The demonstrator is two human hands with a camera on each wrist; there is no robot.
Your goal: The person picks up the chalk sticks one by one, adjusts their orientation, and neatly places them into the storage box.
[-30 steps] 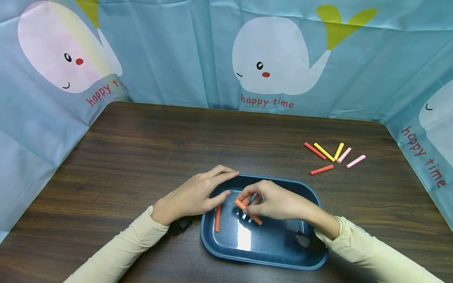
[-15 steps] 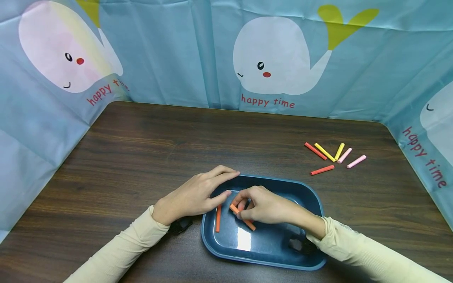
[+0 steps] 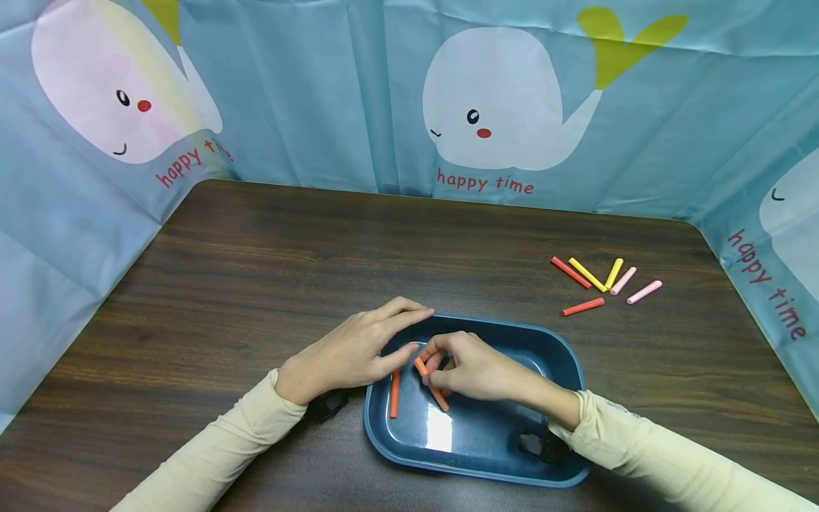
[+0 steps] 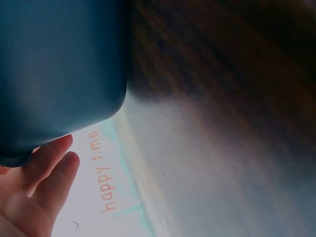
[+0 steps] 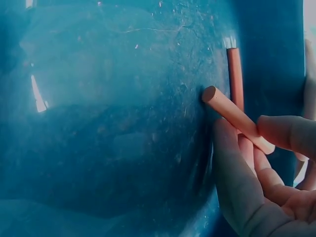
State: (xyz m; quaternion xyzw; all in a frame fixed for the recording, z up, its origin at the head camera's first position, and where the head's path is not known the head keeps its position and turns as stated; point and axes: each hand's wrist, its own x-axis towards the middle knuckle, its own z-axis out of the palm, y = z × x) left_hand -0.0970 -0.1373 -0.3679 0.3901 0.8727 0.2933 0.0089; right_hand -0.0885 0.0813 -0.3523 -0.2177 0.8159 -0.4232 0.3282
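Observation:
In the head view my right hand (image 3: 480,370) pinches an orange chalk stick (image 3: 440,400) between thumb and fingertips. The stick slants over the left half of a blue tray (image 3: 499,478). In the right wrist view its round end (image 5: 210,94) faces the camera. A second, darker orange chalk stick (image 3: 394,395) lies along the tray's left wall, just left of the held one. My left hand (image 3: 358,352) holds the tray's far left corner, thumb over the inner side and fingers along the outside. The left wrist view shows its fingers (image 4: 57,180) against the outer wall.
Several loose chalk sticks lie on the dark wooden table (image 3: 288,263) at the far right: red (image 3: 583,307), yellow (image 3: 587,275) and pink (image 3: 644,292). A blue curtain (image 3: 307,92) printed with whales borders the table's far edge and sides.
The right hand has shifted left with the held chalk stick, closer to the one by the wall. The held stick has turned steeper, more in line with that one. The left hand stays put.

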